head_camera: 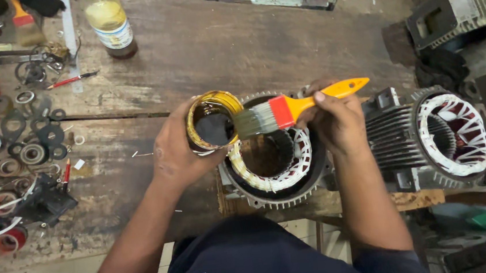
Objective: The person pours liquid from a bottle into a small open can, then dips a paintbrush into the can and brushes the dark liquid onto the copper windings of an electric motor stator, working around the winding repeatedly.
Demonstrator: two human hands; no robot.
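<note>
Holding a small yellow-rimmed tin of dark varnish (213, 121) tilted over the grey finned motor stator (274, 163), the left hand (181, 153) wraps it closed; the right hand (334, 120) pinches the orange-handled flat paintbrush (287, 110) beside the tin. Its white-laced windings look partly wetted, so coating seems underway, unfinished.

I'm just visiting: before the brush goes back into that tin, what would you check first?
1. Left hand grips the tin firmly: ok.
2. Tin holds liquid: ok, dark liquid shows inside.
3. Right hand holds the brush by its yellow handle: ok.
4. Bristles loaded: cannot tell.
5. Tin over the open stator, so drips land inside: ok.
6. Bottle clear of the elbows: ok, far back on the bench.
</note>
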